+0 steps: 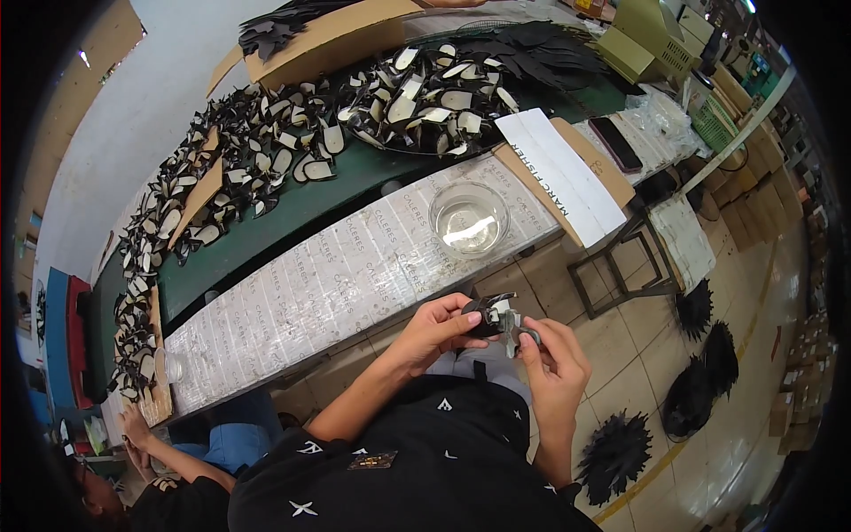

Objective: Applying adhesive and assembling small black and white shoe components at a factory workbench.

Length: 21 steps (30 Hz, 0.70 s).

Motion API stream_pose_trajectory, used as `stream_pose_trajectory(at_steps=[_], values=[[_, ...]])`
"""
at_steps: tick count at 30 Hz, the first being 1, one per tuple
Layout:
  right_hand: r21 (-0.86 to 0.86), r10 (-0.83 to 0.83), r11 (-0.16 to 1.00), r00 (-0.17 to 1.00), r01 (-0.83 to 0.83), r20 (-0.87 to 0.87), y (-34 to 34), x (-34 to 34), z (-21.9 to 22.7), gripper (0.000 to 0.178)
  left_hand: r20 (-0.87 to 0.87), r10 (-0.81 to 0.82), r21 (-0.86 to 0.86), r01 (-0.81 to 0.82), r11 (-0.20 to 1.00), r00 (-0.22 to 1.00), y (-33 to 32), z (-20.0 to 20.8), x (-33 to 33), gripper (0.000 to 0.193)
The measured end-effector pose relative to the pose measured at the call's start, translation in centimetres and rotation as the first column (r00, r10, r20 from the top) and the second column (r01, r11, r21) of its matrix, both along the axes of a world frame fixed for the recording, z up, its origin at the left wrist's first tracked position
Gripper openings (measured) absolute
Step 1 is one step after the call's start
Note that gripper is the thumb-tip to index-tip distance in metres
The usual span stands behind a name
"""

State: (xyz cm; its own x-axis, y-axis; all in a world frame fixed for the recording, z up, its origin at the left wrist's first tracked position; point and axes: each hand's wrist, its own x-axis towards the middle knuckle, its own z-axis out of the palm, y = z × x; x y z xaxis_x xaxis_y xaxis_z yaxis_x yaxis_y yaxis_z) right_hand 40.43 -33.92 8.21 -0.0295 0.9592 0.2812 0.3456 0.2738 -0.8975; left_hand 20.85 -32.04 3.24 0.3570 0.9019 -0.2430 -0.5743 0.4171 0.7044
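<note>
My left hand (441, 330) is closed around a small black piece (484, 319) with a white patch, held over my lap just off the bench's near edge. My right hand (554, 353) pinches a small tool (513, 333) with a grey metallic part and a dark rounded end. The tool meets the right side of the black piece; their exact contact is too small to make out. Ahead of my hands, a round clear bowl (469, 221) holds a little liquid on the bench.
The bench top (355, 253) is wrapped in printed paper and clear film. Behind it lie heaps of black pieces with pale rounded faces (443, 102). A cardboard box (328, 40), a phone (614, 144) and a metal-framed stool (634, 262) stand around. Another person's hand (135, 426) is at far left.
</note>
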Motion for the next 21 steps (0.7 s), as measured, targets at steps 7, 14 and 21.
stream_pose_trajectory(at_steps=[7, 14, 21], values=[[0.152, -0.141, 0.981, 0.979, 0.119, 0.147, 0.1, 0.2, 0.3, 0.022, 0.016, 0.000, -0.041, 0.001, 0.999, 1.000, 0.3, -0.3, 0.0, 0.019], [0.122, -0.066, 0.991, 0.995, 0.057, 0.074, 0.1, -0.4, 0.3, 0.022, 0.065, -0.011, -0.091, 0.017, 0.996, 0.998, 0.5, -0.4, 0.0, 0.020], [0.144, -0.178, 0.977, 0.973, 0.157, 0.145, 0.5, 0.7, 0.3, 0.020, 0.048, 0.004, -0.092, 0.001, 0.996, 0.999, 0.5, -0.3, 0.0, 0.021]])
